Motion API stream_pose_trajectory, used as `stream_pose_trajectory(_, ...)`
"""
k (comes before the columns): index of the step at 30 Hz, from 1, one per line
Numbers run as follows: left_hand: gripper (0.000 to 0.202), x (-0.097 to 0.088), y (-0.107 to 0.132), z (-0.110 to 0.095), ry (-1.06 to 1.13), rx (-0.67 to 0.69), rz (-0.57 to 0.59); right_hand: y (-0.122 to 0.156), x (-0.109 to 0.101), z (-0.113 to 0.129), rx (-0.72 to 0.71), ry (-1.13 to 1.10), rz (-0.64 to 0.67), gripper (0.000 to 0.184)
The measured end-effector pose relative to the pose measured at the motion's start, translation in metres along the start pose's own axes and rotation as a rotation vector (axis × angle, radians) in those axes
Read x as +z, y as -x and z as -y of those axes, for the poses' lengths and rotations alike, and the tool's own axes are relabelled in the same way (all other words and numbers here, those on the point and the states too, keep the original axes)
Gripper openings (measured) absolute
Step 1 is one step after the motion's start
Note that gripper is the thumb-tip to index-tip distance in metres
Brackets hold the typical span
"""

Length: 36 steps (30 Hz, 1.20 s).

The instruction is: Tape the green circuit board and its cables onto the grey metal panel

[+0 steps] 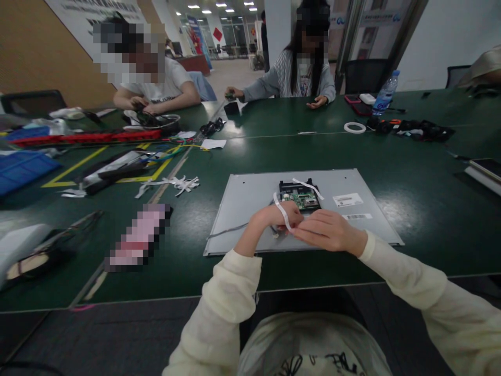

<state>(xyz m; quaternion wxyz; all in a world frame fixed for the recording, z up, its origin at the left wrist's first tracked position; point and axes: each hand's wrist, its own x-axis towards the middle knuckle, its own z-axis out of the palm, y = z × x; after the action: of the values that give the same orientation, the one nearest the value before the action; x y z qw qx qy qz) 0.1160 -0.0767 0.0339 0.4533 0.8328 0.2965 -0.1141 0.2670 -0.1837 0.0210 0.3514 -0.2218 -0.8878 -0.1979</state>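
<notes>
A flat grey metal panel [250, 198] lies on the table before me, with a green circuit board [299, 200] in a black frame at its middle. Over the panel my right hand [331, 230] pinches the lower end of a narrow white strip [283, 213] at its fingertips. Close against it, my left hand [287, 213] is curled just in front of the board; its fingertips are partly hidden, so what they grip does not show. A second white strip [309, 188] lies across the black frame. A thin grey cable [229, 230] runs left over the panel.
Crumpled white strips [182, 184] and a phone [139, 235] lie left of the panel. Farther off are a blue bin [25, 169], a tape roll [354, 128] and a water bottle [385, 95]. Two people sit across the green table [274, 151].
</notes>
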Motion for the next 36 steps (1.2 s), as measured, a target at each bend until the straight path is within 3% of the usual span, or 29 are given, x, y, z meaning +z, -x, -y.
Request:
stream_pose_trajectory(9,0.016,-0.005,0.007,0.002,0.097,0.046,0.116,-0.001,-0.005,-0.004,-0.005,0.029,-0.004,0.019)
stream_pose_trajectory(12,0.021,-0.015,0.021,0.003,0.152,0.059,0.217,-0.003,-0.012,-0.012,0.075,0.034,-0.062,0.022)
stream_pose_trajectory(14,0.027,-0.025,0.031,0.009,0.186,0.061,0.195,-0.006,-0.018,-0.02,0.164,0.078,-0.118,0.022)
stream_pose_trajectory(15,0.029,-0.03,0.035,0.012,0.202,0.061,0.139,-0.008,-0.019,-0.024,0.203,0.105,-0.134,0.022)
stream_pose_trajectory(17,0.033,-0.04,0.04,0.022,0.246,0.078,-0.097,-0.014,-0.018,-0.031,0.238,0.161,-0.118,0.021)
stream_pose_trajectory(22,0.038,-0.057,0.036,0.049,0.333,0.085,-0.942,-0.025,0.014,-0.036,0.061,0.254,0.138,0.022)
stream_pose_trajectory(24,0.036,-0.058,0.032,0.056,0.303,0.091,-1.07,-0.025,0.031,-0.035,0.002,0.264,0.227,0.025)
stream_pose_trajectory(28,0.03,-0.051,0.026,0.058,0.209,0.125,-1.006,-0.023,0.048,-0.031,-0.005,0.273,0.317,0.026)
stream_pose_trajectory(36,0.016,-0.034,0.018,0.051,-0.038,0.154,-0.73,-0.021,0.049,-0.03,0.022,0.201,0.403,0.025)
